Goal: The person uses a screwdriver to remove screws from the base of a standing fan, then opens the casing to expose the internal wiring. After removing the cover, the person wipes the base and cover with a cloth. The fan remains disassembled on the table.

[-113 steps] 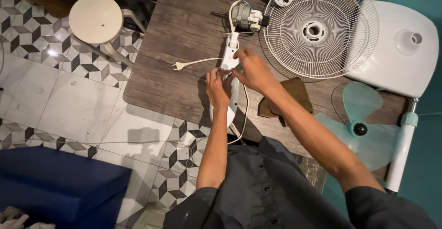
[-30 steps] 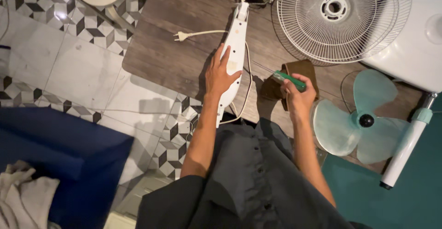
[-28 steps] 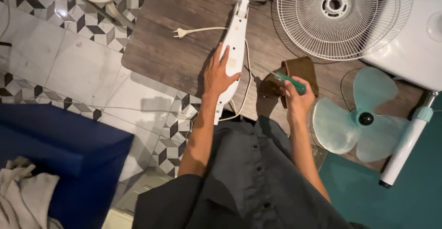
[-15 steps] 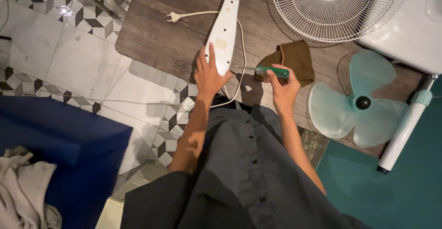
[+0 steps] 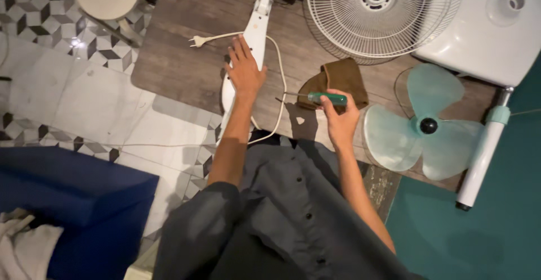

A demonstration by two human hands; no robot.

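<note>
already the fan is in pieces: grille (image 5: 383, 15) and blade (image 5: 425, 125) lie loose. left hand (image 5: 245, 71) presses flat, fingers spread, on the white stand (image 5: 256, 29); right hand (image 5: 338, 119) pinches a green screwdriver (image 5: 324, 98), tip near but not touching it.

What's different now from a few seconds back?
The right hand left the white fan neck and picked up a green screwdriver, now held over the brown cloth. The left hand stayed pressed on the neck. Grille and blades lie unmoved.
</note>
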